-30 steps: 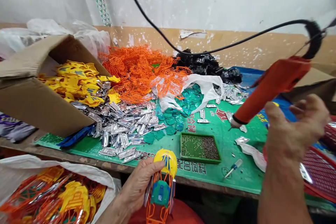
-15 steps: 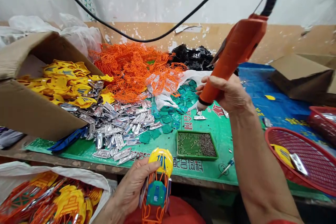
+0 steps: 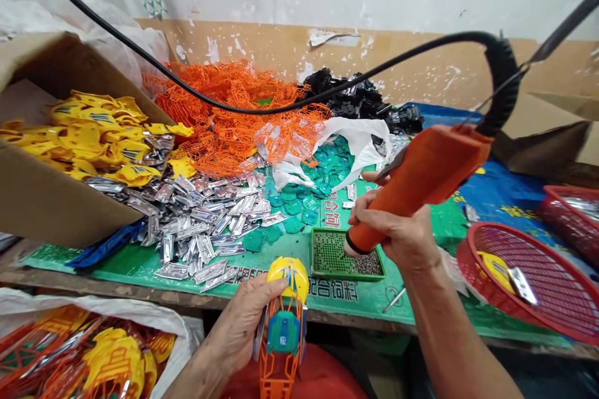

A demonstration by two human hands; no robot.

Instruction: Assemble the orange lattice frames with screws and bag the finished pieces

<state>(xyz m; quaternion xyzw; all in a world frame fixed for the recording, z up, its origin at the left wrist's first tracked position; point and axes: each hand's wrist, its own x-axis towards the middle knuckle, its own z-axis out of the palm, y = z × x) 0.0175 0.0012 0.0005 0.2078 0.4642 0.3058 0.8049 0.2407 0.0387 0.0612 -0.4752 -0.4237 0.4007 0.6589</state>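
My right hand (image 3: 397, 234) is wrapped around an orange electric screwdriver (image 3: 421, 177) with a black cord (image 3: 262, 109) arching over the bench. Its tip points down into a small green screw tray (image 3: 349, 255) on the green mat. My left hand (image 3: 248, 324) grips a toy assembly (image 3: 284, 330) below the table edge: an orange lattice frame with a yellow cap and a teal piece, silver strips at its sides.
A cardboard box (image 3: 56, 199) of yellow parts lies at left. Piles of silver pieces (image 3: 206, 224), orange frames (image 3: 234, 112), teal parts (image 3: 299, 206) and black parts (image 3: 355, 100) cover the mat. A red basket (image 3: 538, 274) sits right, a bag of assemblies (image 3: 93, 355) lower left.
My right hand took hold of the hanging screwdriver and brought it down and left, from high over the bench to the green screw tray. The left hand kept the toy assembly nearly still.
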